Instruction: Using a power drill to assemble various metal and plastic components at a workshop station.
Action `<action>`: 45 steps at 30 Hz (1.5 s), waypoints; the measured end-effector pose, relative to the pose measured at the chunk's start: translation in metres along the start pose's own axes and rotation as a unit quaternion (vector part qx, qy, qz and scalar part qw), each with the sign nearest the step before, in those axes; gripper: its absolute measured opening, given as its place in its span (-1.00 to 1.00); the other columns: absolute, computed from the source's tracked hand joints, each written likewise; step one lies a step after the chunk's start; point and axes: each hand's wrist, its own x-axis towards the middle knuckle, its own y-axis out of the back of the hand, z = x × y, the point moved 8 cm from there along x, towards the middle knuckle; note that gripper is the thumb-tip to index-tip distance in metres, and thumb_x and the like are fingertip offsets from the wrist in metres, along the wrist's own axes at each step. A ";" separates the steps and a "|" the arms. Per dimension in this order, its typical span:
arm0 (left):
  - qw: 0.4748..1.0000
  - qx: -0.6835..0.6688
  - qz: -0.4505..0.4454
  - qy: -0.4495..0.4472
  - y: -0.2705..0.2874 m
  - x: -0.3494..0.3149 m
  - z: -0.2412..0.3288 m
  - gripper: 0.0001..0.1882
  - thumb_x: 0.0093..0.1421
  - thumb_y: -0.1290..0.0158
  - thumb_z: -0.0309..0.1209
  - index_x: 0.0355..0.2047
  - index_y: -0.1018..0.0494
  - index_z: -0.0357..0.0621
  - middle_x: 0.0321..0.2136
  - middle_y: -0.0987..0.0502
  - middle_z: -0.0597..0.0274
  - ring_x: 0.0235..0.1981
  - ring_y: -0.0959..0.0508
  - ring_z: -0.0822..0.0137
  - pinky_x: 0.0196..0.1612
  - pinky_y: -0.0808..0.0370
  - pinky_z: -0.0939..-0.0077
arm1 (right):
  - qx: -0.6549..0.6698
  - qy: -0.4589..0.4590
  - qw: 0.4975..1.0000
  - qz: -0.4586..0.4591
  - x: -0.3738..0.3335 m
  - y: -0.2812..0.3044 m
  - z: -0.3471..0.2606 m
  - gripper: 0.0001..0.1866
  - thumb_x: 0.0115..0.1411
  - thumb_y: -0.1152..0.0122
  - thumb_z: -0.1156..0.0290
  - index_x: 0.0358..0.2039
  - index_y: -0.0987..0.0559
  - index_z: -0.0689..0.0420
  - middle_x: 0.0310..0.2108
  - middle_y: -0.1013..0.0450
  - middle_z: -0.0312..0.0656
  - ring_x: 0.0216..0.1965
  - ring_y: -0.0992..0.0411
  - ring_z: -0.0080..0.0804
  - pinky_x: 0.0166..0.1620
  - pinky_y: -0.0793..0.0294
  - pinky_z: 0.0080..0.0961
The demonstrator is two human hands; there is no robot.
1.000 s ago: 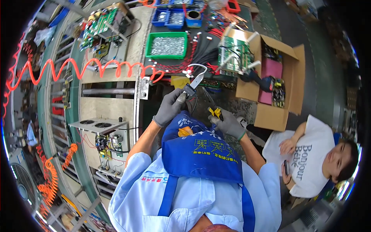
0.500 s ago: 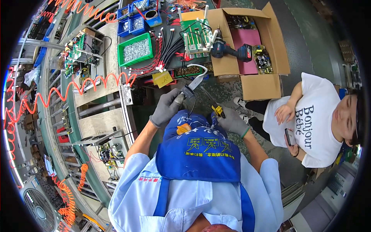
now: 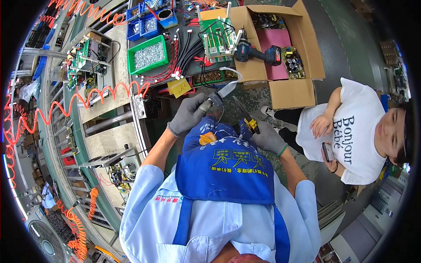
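My gloved left hand (image 3: 189,115) is closed on a small dark block (image 3: 215,99). From the block stick out a flat pale-grey piece (image 3: 227,90) and a curved white lead; a thin wire hangs under it. Just to the right, my gloved right hand (image 3: 268,139) grips a yellow-and-black-handled tool (image 3: 252,125). Its thin dark shaft points up and left, its tip apart from the block. The tool's exact kind is unclear. Both hands are in front of my blue apron (image 3: 228,175), short of the bench edge.
Beyond my hands, the bench holds a green bin of small metal parts (image 3: 149,55), bundled wires, a green circuit board (image 3: 219,39) and a cordless drill (image 3: 256,55) by an open carton (image 3: 291,94). An orange coiled hose (image 3: 66,107) crosses the left. A person (image 3: 346,131) stands right.
Both hands keep their hold. The tool in my right hand has turned a little more upright, and the block in my left hand has risen slightly. The bench has shifted slightly left in view.
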 end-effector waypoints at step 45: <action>0.954 0.067 -0.172 0.236 -0.051 -0.013 -0.076 -0.55 0.38 0.10 -0.13 -0.23 -0.49 -0.37 -0.52 -0.50 0.08 -0.46 -0.40 0.42 -0.30 -0.41 0.35 | -0.031 -0.091 0.992 0.082 0.045 -0.052 0.029 -0.58 0.15 -0.18 0.20 -0.14 -0.53 0.32 -0.21 -0.50 0.26 -0.14 -0.49 0.17 -0.08 -0.48 -0.08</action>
